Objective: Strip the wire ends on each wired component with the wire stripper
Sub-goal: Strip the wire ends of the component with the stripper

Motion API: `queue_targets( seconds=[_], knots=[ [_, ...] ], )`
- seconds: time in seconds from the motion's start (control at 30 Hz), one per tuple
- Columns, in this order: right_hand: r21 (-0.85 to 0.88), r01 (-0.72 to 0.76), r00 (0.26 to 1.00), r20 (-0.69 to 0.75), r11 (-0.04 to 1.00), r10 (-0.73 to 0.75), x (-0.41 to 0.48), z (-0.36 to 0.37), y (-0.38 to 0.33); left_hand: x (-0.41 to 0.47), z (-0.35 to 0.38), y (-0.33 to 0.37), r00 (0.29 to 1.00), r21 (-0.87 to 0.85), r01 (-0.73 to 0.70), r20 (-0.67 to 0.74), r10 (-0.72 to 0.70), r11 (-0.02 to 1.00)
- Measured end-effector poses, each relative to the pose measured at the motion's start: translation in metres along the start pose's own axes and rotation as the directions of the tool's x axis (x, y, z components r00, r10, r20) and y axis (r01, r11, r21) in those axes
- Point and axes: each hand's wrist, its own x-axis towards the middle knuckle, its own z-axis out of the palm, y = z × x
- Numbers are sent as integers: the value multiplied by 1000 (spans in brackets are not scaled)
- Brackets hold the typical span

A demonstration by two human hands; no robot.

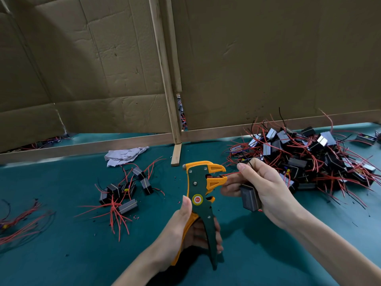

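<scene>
My left hand (185, 230) grips the handles of the orange and green wire stripper (203, 190), held upright with its jaws pointing right. My right hand (261, 182) holds a black box-shaped wired component (250, 198) and pinches its red wire (232, 173), whose end lies between the stripper's jaws. A large pile of the same components (309, 155) with red and black wires lies at the right. A smaller group of components (123, 190) lies to the left of the stripper.
The teal table (82, 254) carries bits of stripped insulation. A crumpled grey cloth (123, 154) lies near the back. Loose red wires (20, 221) sit at the left edge. Cardboard walls (268, 58) and a wooden post (165, 79) close off the back.
</scene>
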Motion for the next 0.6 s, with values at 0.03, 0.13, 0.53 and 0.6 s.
queue_targets(
  seconds=[0.03,0.13,0.53,0.6],
  knots=[
    [1,3,1000,2,1000,-3,0,0,0,0,0,-1,1000,-1,-3,-7,3,1000],
    [4,11,1000,9,1000,-11,-1,1,-1,-1,0,-4,998,-8,-3,-70,2,1000],
    [-297,25,999,-27,954,-34,-1,-2,-5,11,-3,-6,993,-142,-10,-115,-7,990],
    [-313,53,999,21,948,-49,-4,8,-14,14,-5,-5,990,-167,0,-136,-23,986]
  ],
)
